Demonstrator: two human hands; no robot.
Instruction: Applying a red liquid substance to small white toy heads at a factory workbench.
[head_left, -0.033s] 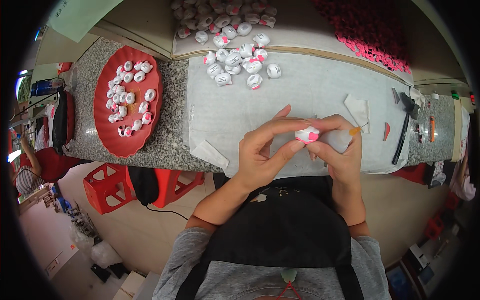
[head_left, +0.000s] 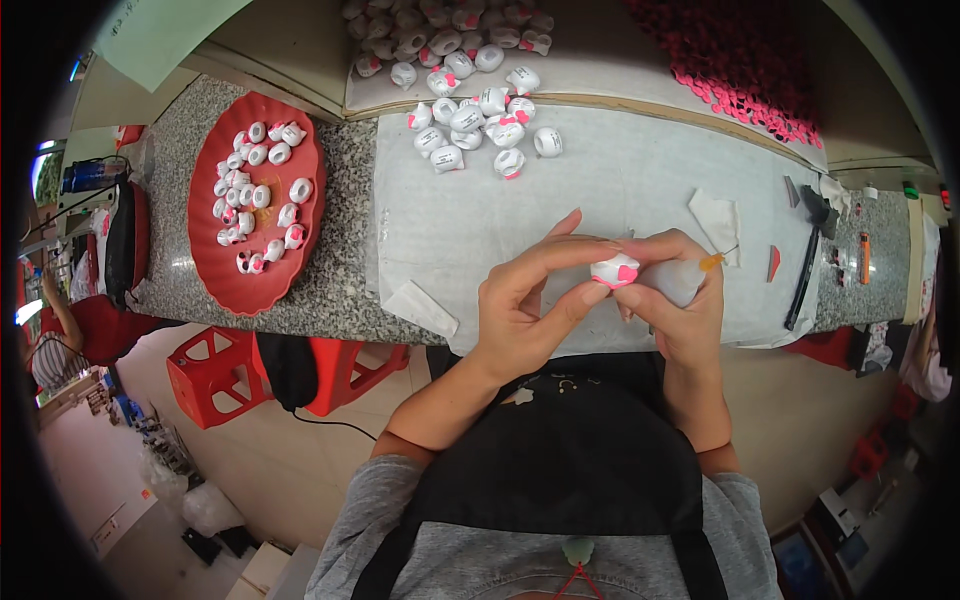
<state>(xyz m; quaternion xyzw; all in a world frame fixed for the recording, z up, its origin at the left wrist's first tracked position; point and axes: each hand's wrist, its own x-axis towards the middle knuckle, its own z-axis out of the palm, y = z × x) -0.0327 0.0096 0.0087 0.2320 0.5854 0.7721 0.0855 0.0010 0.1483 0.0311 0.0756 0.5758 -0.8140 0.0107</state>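
Between my two hands, over the white sheet (head_left: 460,235), is a small white toy head (head_left: 612,270) with a pink bow. My left hand (head_left: 535,295) grips it from the left with thumb and fingers. The thumb and forefinger of my right hand (head_left: 690,300) press on its right side. That hand also holds a translucent squeeze bottle (head_left: 675,281) with an amber tip (head_left: 711,263) pointing away to the right. Beyond my hands lies a group of similar white toy heads (head_left: 465,118), several with pink bows. What the underside of the held head looks like is hidden.
To the left, a red scalloped tray (head_left: 210,265) bears several white pieces. Many small pink parts (head_left: 750,100) cover the shelf at the back right. Paper scraps (head_left: 714,222), a black strip (head_left: 803,280) and an orange lighter (head_left: 865,258) lie rightward. Red stools (head_left: 215,375) stand below the bench.
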